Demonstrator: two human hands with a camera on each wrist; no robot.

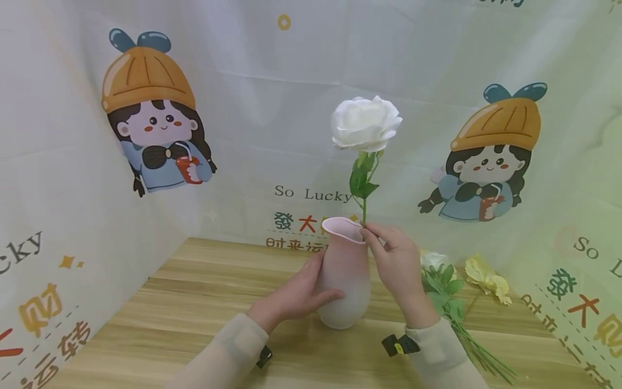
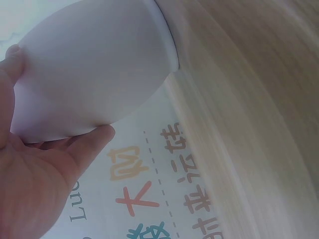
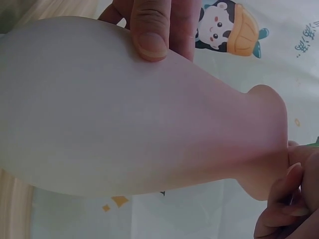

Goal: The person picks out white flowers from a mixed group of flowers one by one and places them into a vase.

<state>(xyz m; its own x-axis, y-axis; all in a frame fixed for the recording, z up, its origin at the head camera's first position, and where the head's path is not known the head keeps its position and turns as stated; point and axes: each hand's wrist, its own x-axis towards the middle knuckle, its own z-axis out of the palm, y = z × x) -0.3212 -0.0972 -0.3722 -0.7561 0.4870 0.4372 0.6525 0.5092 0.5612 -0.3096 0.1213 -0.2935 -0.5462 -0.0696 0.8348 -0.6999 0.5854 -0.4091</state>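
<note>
A pink-to-white vase [image 1: 344,281] with a wavy rim stands upright near the middle of the table. My left hand [image 1: 302,289] holds it round the belly from the left, thumb across the front; the left wrist view shows the fingers [image 2: 94,142] curled along its other side. At the rim, my right hand [image 1: 396,265] pinches the green stem of a white artificial rose [image 1: 365,124]. The bloom rises well above the vase, leaves [image 1: 362,178] partway down the stem. In the right wrist view the right fingertips [image 3: 294,174] are right beside the vase mouth. The stem's lower end is hidden.
To the right, behind my right forearm, lie a white flower [image 1: 434,259] and a yellow flower [image 1: 487,279], their green stems [image 1: 486,354] pointing toward me. Printed cloth [image 1: 272,135] hangs behind and beside the wood-grain table [image 1: 194,292].
</note>
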